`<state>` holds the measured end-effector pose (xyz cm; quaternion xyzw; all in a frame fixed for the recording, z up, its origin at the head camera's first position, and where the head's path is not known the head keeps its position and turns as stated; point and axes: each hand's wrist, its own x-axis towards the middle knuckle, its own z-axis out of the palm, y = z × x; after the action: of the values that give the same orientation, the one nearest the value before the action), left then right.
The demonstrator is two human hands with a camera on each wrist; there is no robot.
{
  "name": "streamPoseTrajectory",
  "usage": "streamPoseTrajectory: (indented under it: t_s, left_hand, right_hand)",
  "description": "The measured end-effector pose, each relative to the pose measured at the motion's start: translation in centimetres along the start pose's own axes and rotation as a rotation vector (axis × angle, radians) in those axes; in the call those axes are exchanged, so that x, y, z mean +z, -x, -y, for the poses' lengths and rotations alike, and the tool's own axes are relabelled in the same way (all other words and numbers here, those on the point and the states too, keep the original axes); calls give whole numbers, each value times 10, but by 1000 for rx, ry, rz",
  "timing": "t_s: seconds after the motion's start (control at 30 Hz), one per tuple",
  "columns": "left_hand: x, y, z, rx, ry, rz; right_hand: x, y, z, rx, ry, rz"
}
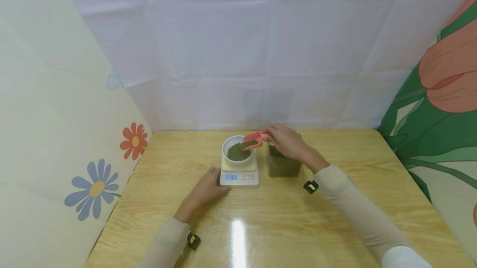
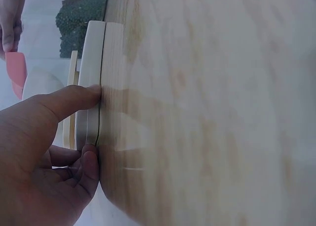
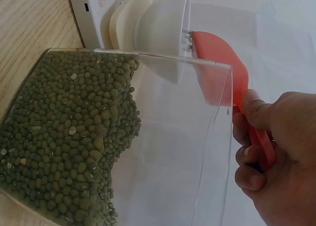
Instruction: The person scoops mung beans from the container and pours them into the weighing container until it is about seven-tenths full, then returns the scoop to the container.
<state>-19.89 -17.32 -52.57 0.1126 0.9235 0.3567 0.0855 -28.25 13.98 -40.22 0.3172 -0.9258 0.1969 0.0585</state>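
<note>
Head view: right hand [image 1: 288, 141] grips a red plastic scoop [image 1: 259, 136] by its handle, mouth over a round white bowl [image 1: 234, 141]. Bowl sits on a white digital kitchen scale [image 1: 244, 184] with a cream platform, nearer the back edge of the light wood-grain table [image 1: 175, 152]. Left hand [image 1: 206, 187] is at the scale's near-left corner. Step looks like pouring small green beans [image 1: 238, 152]; next move likely calls for a gentle tilt, eye on the display [image 1: 232, 177] (digits too small to trust). Bowl and scoop both hold beans; clear rectangular plastic bin [image 1: 284, 169], right of the scale, too.

Left wrist: thumb against the scale's side, fingers curled at its corner.

Right wrist: thumb and fingers pinch the scoop handle; bin's beans lie deep, upper walls bare.
</note>
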Motion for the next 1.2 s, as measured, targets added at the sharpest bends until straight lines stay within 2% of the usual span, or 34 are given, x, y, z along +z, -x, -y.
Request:
streamPoseTrajectory:
  t_s: [0.6, 0.93, 1.2]
  left_hand:
    - [0, 0, -1, -21, 1, 3]
    - [0, 0, -2, -9, 1, 4]
    - [0, 1, -1, -7, 4, 5]
  right_hand:
    - [-6, 0, 5, -9, 21, 11]
    - [-6, 3, 5, -36, 32, 1]
    - [-6, 5, 5, 4, 26, 17]
